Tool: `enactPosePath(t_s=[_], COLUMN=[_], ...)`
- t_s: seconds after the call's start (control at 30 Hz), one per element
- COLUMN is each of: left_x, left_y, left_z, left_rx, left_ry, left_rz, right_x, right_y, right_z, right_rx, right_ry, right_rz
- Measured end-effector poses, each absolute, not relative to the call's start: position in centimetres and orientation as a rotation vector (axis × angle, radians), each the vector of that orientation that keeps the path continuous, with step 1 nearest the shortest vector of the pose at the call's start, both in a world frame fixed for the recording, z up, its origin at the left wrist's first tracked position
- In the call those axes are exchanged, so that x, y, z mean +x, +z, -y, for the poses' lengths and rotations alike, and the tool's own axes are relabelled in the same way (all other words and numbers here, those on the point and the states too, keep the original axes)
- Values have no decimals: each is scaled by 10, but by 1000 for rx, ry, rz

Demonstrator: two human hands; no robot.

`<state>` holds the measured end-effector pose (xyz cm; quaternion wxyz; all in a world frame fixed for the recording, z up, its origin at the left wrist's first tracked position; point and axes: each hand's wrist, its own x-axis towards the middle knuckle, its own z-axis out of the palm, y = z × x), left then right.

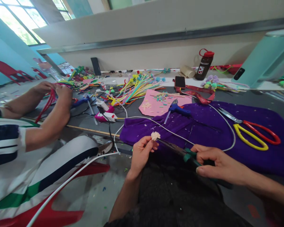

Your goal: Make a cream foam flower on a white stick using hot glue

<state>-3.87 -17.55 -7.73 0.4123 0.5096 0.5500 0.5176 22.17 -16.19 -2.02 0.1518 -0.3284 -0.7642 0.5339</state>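
My left hand (142, 153) pinches a small cream fluffy piece (155, 136) between thumb and fingertips, above my dark-clothed lap. The tip of long-nosed pliers (171, 145) touches that piece from the right. Around the pliers' green handles my right hand (217, 162) is closed. Beyond both hands lies a purple cloth (203, 126), bearing a blue glue gun (180, 109) and scissors (251, 127) with red and yellow handles. A pink sheet (153, 108) behind the cloth holds small cream and coloured bits.
On the left, a person's hands (61, 88) hold red strips (49, 102). Coloured stems (137, 88), a power strip (106, 116), a phone (180, 82), a bottle (204, 65) and a teal container (265, 60) occupy the table. A white cable crosses the cloth.
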Motion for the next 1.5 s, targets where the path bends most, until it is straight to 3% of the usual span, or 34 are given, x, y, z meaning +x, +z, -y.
enactPosePath(t_s=[0.63,1.5], left_x=[-39,-44], left_y=[-78,-79], left_z=[176,175], left_rx=[1381,1596], left_ry=[1365,1355], left_rz=[-1499,-1659], right_x=[222,220], right_y=[-24,-25], right_z=[157,160], right_rx=[-896,-998], right_ry=[1680,1544], right_rz=[2129,2254])
